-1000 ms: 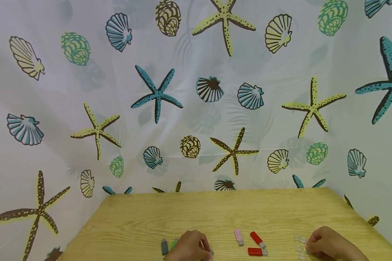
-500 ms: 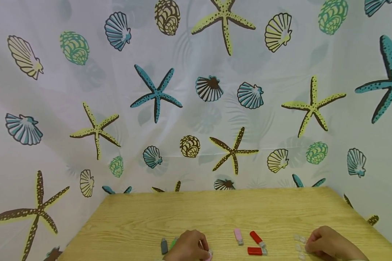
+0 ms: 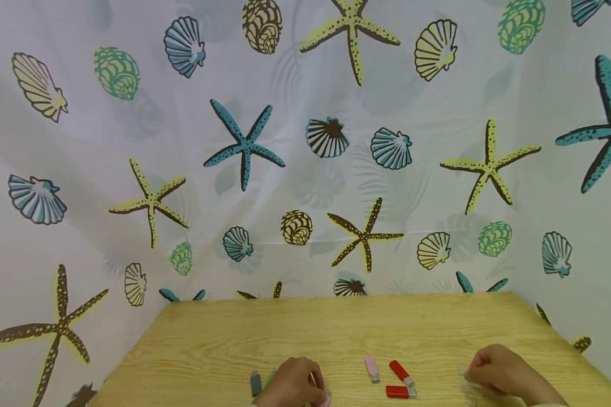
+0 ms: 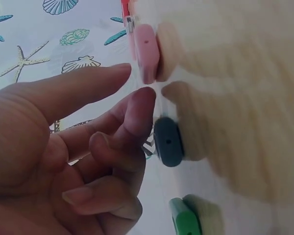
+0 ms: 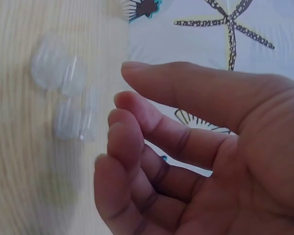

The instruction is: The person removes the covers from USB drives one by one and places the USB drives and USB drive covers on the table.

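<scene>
The left hand (image 3: 294,385) bends loosely, thumb and finger apart; only its wrist view shows the palm. A dark stick (image 4: 168,142) and a pink stick (image 4: 148,55) are near its fingertips. The right hand (image 3: 506,373) bends loosely too, thumb apart, near clear pieces (image 5: 48,66) that it partly hides in the head view. Between the hands lie 2 red sticks (image 3: 397,392), with room on each side. Past them, wide wood runs to the table's (image 3: 305,328) back edge, where patterned cloth (image 3: 285,192) rises.

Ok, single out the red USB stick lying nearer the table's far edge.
The slanted red stick; the other red stick lies straight across, lower in the head view.
</scene>
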`<state>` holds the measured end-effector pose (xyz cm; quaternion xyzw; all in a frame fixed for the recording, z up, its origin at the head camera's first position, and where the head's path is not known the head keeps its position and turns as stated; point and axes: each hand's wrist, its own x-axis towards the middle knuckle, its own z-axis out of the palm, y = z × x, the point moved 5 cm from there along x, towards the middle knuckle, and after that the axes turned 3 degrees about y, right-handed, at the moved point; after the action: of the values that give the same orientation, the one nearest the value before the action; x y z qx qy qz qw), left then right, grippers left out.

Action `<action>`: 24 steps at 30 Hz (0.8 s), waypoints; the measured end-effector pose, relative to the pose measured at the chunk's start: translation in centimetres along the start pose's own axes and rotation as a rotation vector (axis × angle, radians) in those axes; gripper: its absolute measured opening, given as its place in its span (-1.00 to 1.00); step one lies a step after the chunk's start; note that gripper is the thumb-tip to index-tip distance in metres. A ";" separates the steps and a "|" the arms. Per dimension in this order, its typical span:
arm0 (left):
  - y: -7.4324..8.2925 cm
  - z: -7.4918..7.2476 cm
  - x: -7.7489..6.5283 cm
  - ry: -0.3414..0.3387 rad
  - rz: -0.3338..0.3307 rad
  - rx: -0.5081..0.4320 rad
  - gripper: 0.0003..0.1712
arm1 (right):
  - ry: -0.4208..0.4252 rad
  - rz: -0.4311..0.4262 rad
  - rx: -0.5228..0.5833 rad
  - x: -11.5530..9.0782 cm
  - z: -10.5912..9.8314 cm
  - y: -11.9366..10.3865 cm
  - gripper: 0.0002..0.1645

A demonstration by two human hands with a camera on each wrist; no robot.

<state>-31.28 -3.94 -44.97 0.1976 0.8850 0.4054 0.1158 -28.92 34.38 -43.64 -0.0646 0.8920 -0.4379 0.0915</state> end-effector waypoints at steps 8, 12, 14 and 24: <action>2.1 -0.2 1.7 0.008 0.143 0.105 -0.93 | 0.059 0.002 -0.037 0.1 0.7 -1.4 -0.82; 4.0 -0.2 3.4 -0.045 0.223 0.215 -0.81 | 0.063 -0.001 -0.035 0.3 1.2 -2.1 -0.81; 4.9 0.0 4.4 -0.068 0.257 0.280 -0.73 | 0.064 -0.011 -0.037 0.5 1.7 -2.4 -0.81; 6.6 2.8 7.6 -0.159 0.274 0.469 -0.52 | 0.066 -0.082 -0.078 1.2 4.6 -4.5 -0.80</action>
<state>-35.33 5.25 -42.07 0.3681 0.9077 0.1848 0.0801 -28.95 27.92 -42.96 -0.0902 0.9075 -0.4083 0.0413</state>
